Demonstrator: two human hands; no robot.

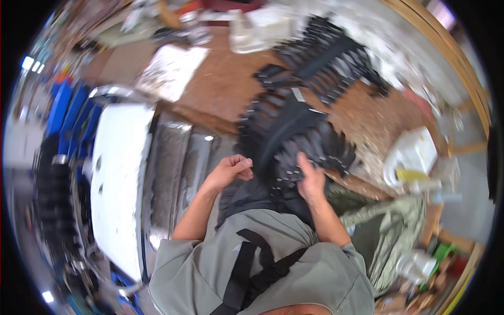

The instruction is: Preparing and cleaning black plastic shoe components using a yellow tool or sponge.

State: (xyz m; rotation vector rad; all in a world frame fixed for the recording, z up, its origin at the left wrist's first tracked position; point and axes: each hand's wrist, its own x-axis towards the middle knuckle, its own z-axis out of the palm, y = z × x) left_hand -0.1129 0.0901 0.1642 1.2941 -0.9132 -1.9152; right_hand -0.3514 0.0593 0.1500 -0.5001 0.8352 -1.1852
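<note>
A black piece with a solid middle band and many fringe-like strips (286, 123) stretches from the bench's near edge toward my lap. Small shiny spots dot its strips; motion blur hides its exact kind. My left hand (231, 170) is closed at the left edge of this piece, thumb against the curled fingers; whatever it pinches is hidden. Over the strips on the other side is my right hand (311, 181), its thumb pointing away from me and its other fingers mostly concealed. Farther back lies a second black fringed piece (331, 55), with a small white tag between the two.
The brown bench (210, 84) carries a white sheet (176, 68), a clear jar (197, 29) and a white container (412, 152). A white panel (121, 184) stands at my left beside blue crates (71, 107). Greenish fabric (391, 231) and a littered box flank my right.
</note>
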